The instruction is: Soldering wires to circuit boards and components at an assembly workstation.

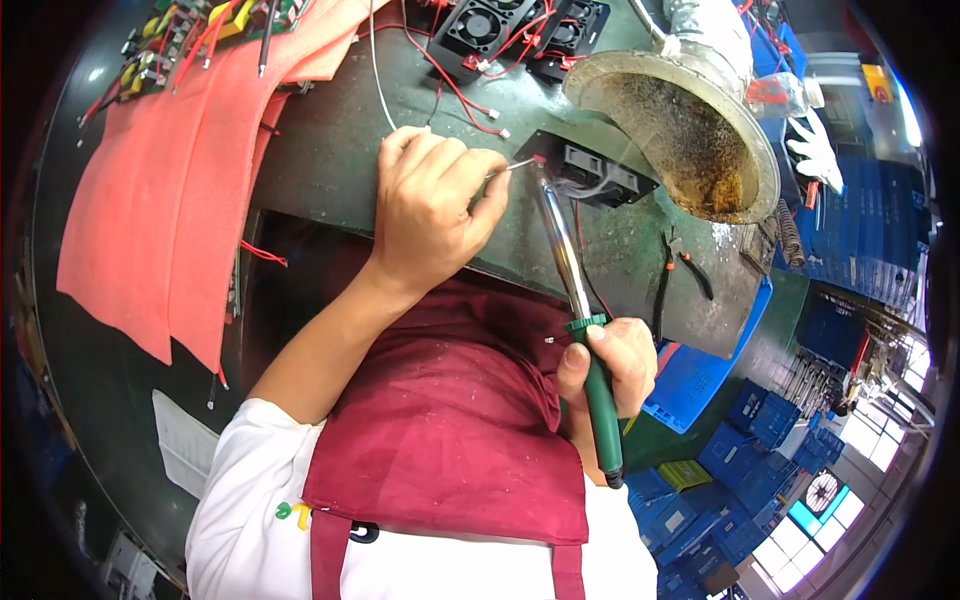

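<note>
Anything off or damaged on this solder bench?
The fume-extraction funnel by the black fan is heavily crusted with brown residue inside. Otherwise ordinary: right hand holds the green-handled soldering iron to the fan, left hand feeds a thin wire.

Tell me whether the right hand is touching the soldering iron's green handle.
Touching. The head view shows the right hand wrapped around the green handle of the soldering iron, fingers closed on it.

Both hands closed: left (432, 205) pinching, right (607, 362) fist-gripping.
</note>
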### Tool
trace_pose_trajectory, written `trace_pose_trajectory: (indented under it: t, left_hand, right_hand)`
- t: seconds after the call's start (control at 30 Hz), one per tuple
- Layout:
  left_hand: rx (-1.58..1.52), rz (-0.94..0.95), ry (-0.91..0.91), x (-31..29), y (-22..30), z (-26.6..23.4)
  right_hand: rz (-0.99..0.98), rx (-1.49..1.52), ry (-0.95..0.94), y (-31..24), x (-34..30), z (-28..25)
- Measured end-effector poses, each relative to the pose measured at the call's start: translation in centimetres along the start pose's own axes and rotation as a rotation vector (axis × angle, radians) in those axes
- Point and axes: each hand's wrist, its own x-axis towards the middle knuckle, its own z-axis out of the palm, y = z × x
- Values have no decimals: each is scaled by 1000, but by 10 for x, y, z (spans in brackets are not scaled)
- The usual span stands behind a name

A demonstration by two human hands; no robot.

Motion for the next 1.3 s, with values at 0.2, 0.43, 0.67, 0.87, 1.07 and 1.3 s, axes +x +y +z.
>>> trace_pose_trajectory:
  t: [0.2,0.43,0.67,0.87,1.07,1.3]
  left_hand:
    - [-6,27,3,1,-1,2]
    - [-19,27,-29,0,-1,3]
    - [-27,52,-28,0,-2,2]
    - [-24,52,-32,1,-1,2]
    - [-19,45,-30,1,-1,3]
    - [-34,39,-22,-1,-2,2]
  right_hand:
    - [-63,-33,41,-5,0,-8]
    - [-35,-81,-31,-8,6,-3]
    - [-48,-104,-48,-6,6,0]
    - [-47,-117,-67,-8,7,1]
    - [-117,-126,-106,-7,12,-1]
    - [-51,-124,-91,-10,10,-2]
